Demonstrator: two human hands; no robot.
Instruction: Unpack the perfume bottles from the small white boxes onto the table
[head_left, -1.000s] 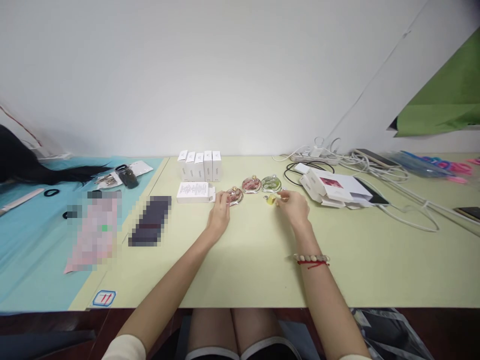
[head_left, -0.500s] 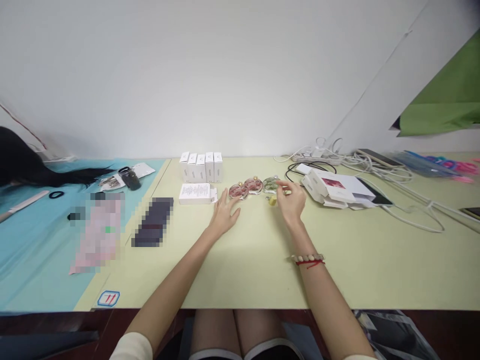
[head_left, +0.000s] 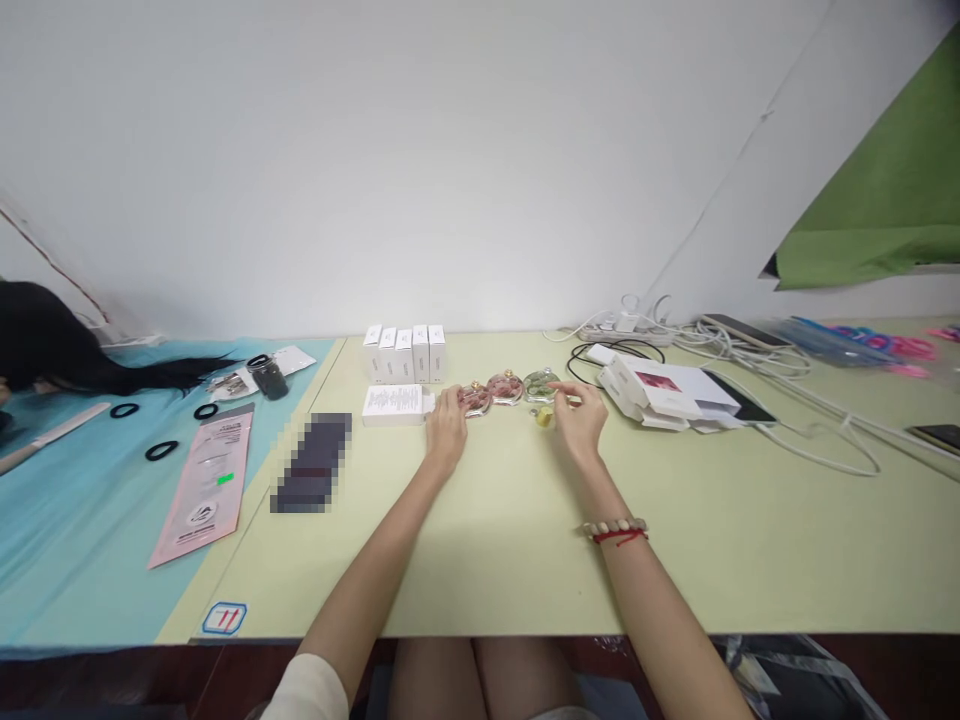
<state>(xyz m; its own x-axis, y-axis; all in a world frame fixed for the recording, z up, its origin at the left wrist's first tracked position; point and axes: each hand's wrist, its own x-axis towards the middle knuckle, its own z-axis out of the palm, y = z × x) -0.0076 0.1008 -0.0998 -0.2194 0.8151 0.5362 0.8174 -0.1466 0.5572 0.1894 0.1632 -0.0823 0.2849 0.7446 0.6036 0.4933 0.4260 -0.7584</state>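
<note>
Three round flat glass bottles stand in a row on the pale green table: two pink ones and a green one. My left hand rests on the table with its fingers closed against the left pink bottle. My right hand has its fingers pinched together just right of the green bottle; what they pinch is too small to make out. A small yellow piece lies just left of that hand. A bead bracelet is on my right wrist.
White boxes stand behind a flat one. Right of the bottles are a stack of white boxes, cables and phones. A blue mat on the left holds a pink packet, hair ties and long dark hair.
My left hand was flat and open on the table half a second ago; it has gone back to the left pink bottle. My right hand stayed by the green bottle. The view tilted slightly.
</note>
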